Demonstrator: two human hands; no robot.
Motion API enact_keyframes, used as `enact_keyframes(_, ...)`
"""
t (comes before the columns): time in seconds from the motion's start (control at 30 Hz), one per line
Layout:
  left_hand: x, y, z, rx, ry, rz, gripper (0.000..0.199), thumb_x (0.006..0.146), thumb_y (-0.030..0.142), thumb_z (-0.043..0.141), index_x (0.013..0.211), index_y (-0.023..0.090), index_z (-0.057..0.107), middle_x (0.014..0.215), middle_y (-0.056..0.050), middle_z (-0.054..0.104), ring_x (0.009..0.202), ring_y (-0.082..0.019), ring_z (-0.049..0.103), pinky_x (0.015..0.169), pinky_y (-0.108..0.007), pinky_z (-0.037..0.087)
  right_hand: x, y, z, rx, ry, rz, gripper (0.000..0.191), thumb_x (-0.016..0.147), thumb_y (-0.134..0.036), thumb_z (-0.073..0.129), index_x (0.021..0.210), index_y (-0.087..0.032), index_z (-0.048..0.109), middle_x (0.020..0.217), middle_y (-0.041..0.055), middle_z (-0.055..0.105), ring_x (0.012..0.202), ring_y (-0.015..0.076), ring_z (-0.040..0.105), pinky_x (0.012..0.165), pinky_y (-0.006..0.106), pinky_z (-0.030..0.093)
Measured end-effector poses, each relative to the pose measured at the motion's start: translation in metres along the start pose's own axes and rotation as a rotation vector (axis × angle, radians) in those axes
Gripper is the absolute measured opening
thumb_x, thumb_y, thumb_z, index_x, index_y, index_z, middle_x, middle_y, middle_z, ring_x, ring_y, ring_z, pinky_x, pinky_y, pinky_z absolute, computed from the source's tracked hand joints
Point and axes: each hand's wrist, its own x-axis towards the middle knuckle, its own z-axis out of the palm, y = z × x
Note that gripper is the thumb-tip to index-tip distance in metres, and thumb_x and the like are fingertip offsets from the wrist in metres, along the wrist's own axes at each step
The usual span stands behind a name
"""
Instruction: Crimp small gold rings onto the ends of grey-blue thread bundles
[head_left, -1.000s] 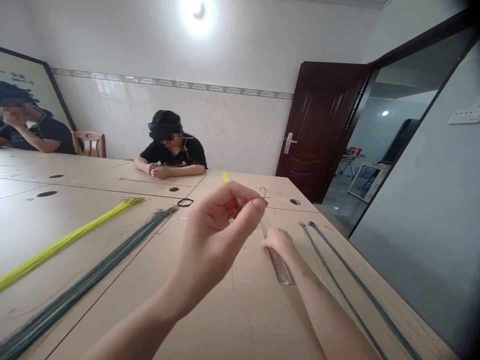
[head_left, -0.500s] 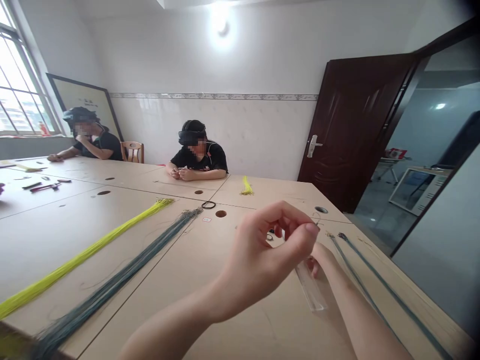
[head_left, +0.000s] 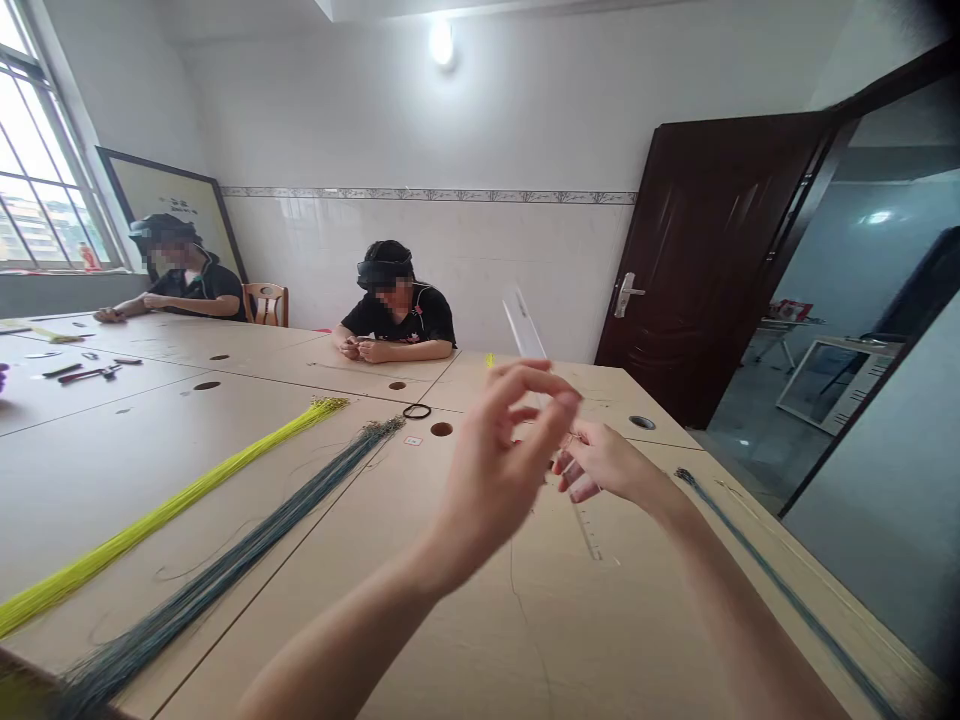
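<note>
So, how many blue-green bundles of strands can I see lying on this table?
2 in view: a thick bundle on the left, beside the yellow bundle, and a thinner bundle to the right of the right arm. That arm could be hiding more.

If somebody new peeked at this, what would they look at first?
Probably the bright yellow bundle of strands, slanting across the left of the table, with a blue-grey bundle beside it. Next, perhaps, the clear ruler near the middle of the picture, tilted in the person's right hand, with the left hand partly in front of it.
</note>
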Motion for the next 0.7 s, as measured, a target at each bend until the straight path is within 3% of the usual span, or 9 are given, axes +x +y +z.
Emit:
enact_keyframes(0.13, 0.019, -0.008, -0.019, -0.059, 0.279, 0.026, 0.011, 0.086, 0.031, 0.056, 0.080, 0.023, 0.062, 0.113, -0.001, 0.060, 0.117, -0.017, 0.047, 0.098, -0.029, 0.035, -0.016, -0.012, -0.001, 0.108, -0.094, -0.063, 0.033, 0.095, -0.045, 0.039, 0.091, -0.016, 0.054, 0.077, 0.0015, 0.060, 0.064, 0.0113, 0.061, 0.058, 0.026, 0.054)
enact_keyframes(0.27, 0.025, -0.007, -0.032, -0.216, 0.474, 0.058, 0.010, 0.082, 0.032, 0.061, 0.077, 0.024, 0.058, 0.109, 0.003, 0.061, 0.121, -0.016, 0.045, 0.099, -0.028, 0.035, -0.036, -0.029, 0.002, 0.170, -0.125, -0.162, 0.032, 0.094, -0.045, 0.038, 0.082, -0.017, 0.051, 0.073, -0.0007, 0.056, 0.060, 0.0094, 0.058, 0.054, 0.023, 0.051)
enact_keyframes(0.33, 0.026, -0.005, -0.034, -0.274, 0.466, 0.070, 0.013, 0.081, 0.033, 0.063, 0.075, 0.023, 0.057, 0.118, 0.002, 0.059, 0.124, -0.017, 0.044, 0.098, -0.030, 0.038, -0.041, -0.032, 0.002, 0.189, -0.138, -0.188, 0.034, 0.094, -0.045, 0.038, 0.079, -0.017, 0.050, 0.072, -0.0012, 0.054, 0.058, 0.0086, 0.056, 0.051, 0.022, 0.050)
enact_keyframes(0.47, 0.025, -0.002, -0.033, -0.405, 0.306, 0.075, 0.012, 0.083, 0.028, 0.062, 0.075, 0.021, 0.057, 0.132, 0.000, 0.052, 0.117, -0.020, 0.054, 0.089, -0.031, 0.049, -0.044, -0.032, 0.001, 0.224, -0.203, -0.212, 0.033, 0.094, -0.046, 0.039, 0.081, -0.018, 0.050, 0.072, -0.0015, 0.052, 0.059, 0.0096, 0.055, 0.049, 0.022, 0.052)
enact_keyframes(0.57, 0.025, 0.000, -0.031, -0.443, 0.233, 0.048, 0.014, 0.084, 0.027, 0.060, 0.074, 0.019, 0.055, 0.130, 0.000, 0.054, 0.097, -0.017, 0.066, 0.076, -0.025, 0.054, -0.045, -0.031, 0.002, 0.212, -0.245, -0.217, 0.030, 0.095, -0.044, 0.037, 0.086, -0.018, 0.050, 0.071, -0.0013, 0.053, 0.061, 0.0102, 0.057, 0.051, 0.022, 0.053)
enact_keyframes(0.7, 0.023, 0.001, -0.029, -0.415, 0.210, 0.038, 0.014, 0.085, 0.028, 0.061, 0.074, 0.019, 0.056, 0.121, -0.001, 0.061, 0.086, -0.015, 0.069, 0.067, -0.021, 0.055, -0.047, -0.032, 0.004, 0.135, -0.365, -0.186, 0.025, 0.093, -0.040, 0.041, 0.090, -0.018, 0.053, 0.075, 0.0002, 0.057, 0.065, 0.0102, 0.060, 0.056, 0.022, 0.055)
